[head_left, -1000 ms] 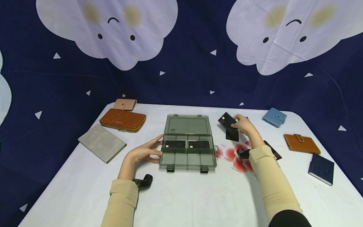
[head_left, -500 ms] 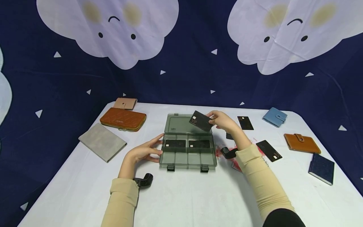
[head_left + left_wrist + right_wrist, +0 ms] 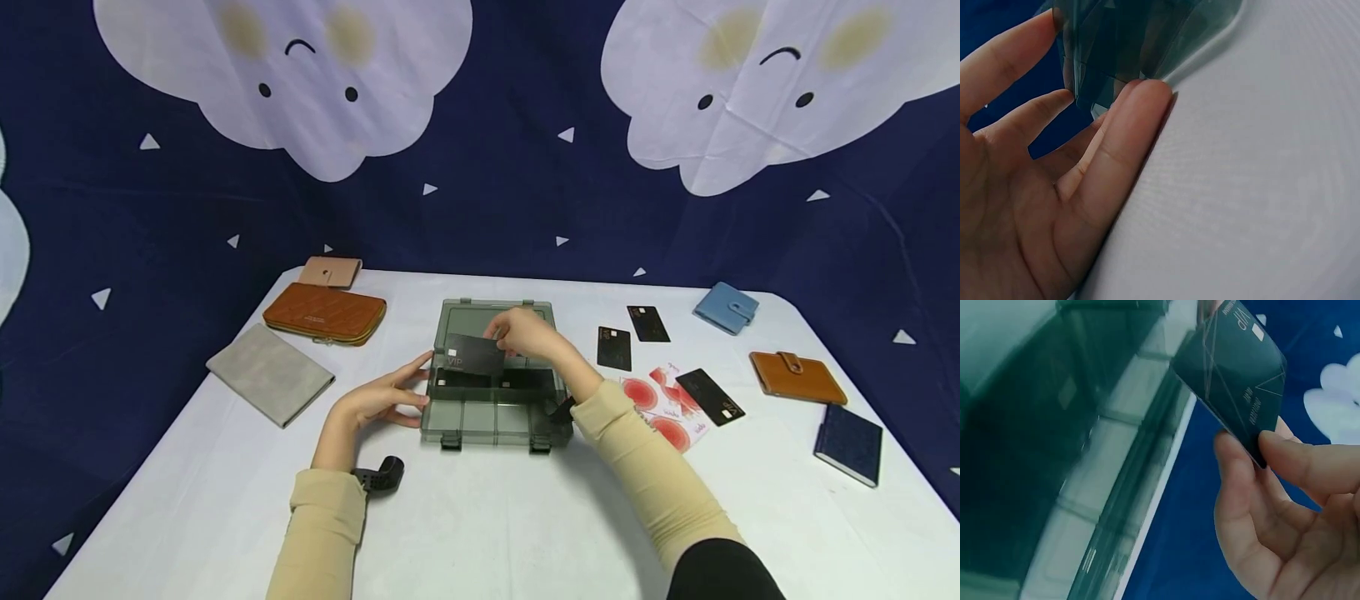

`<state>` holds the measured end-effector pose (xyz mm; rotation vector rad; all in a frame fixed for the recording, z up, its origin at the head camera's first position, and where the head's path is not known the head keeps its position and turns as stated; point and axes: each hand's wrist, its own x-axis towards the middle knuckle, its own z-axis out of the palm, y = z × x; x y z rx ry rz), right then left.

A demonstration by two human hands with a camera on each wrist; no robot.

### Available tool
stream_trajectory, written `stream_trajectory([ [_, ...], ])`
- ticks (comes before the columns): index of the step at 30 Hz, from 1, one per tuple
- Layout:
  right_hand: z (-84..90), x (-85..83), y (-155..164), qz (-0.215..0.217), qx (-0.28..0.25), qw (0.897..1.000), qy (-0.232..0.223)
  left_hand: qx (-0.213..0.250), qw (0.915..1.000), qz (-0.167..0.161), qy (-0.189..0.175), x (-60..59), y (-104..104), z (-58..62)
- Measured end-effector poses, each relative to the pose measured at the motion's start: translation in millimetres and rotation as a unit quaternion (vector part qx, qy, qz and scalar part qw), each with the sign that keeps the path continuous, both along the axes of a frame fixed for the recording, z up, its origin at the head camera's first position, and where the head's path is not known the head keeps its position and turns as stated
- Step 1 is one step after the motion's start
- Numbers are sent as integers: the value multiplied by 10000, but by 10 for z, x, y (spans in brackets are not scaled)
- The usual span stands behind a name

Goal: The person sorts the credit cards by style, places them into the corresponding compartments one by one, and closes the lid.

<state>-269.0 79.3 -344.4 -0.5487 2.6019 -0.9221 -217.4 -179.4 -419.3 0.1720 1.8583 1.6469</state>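
Observation:
My right hand (image 3: 528, 333) pinches a black VIP card (image 3: 475, 354) by one edge, thumb against fingers. The card is tilted over the back row of a translucent grey-green compartment box (image 3: 480, 417), whose lid (image 3: 465, 315) lies back. In the right wrist view the card (image 3: 1235, 369) shows its chip and the letters VIP. Two black cards lie in the back compartments, one on the right (image 3: 527, 379) and one on the left, partly covered by the held card. With fingers spread and fairly straight, my left hand (image 3: 378, 404) touches the box's left side, as the left wrist view also shows.
Right of the box lie black cards (image 3: 614, 348) and overlapping red-and-white cards (image 3: 660, 404). A blue wallet (image 3: 726, 309), brown wallet (image 3: 798, 379) and navy notebook (image 3: 849, 446) line the right edge. At left are a grey folder (image 3: 270, 375), brown zip wallet (image 3: 325, 317) and pink wallet (image 3: 330, 272).
My right hand has carried the black card leftward from the cards on the table to above the box's back row. The left hand has stayed at the box's side.

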Motion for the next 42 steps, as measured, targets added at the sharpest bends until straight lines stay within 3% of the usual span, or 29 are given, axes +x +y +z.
stream_trajectory([
  [5,22,56,-149,135,594,9979,199,20,10000,-53,2,-17,11,14],
  [10,-39,107,-221,193,780,9961,363,25,10000,-61,-18,-19,15,9],
  [15,-89,137,-258,336,842,9959,67,-3,10000,-17,-18,-16,22,5],
  [22,-92,196,-268,930,1764,9783,-563,10,10000,-1,1,-4,15,10],
  [28,-111,181,-253,754,1607,9835,-350,19,10000,11,24,0,8,15],
  [34,-111,182,-230,860,1534,9830,-532,36,10000,30,12,8,7,8],
  [38,-55,171,-132,795,1172,9894,-319,72,10000,39,13,11,4,6],
  [42,8,108,98,410,566,9975,25,90,10000,27,22,12,0,4],
])
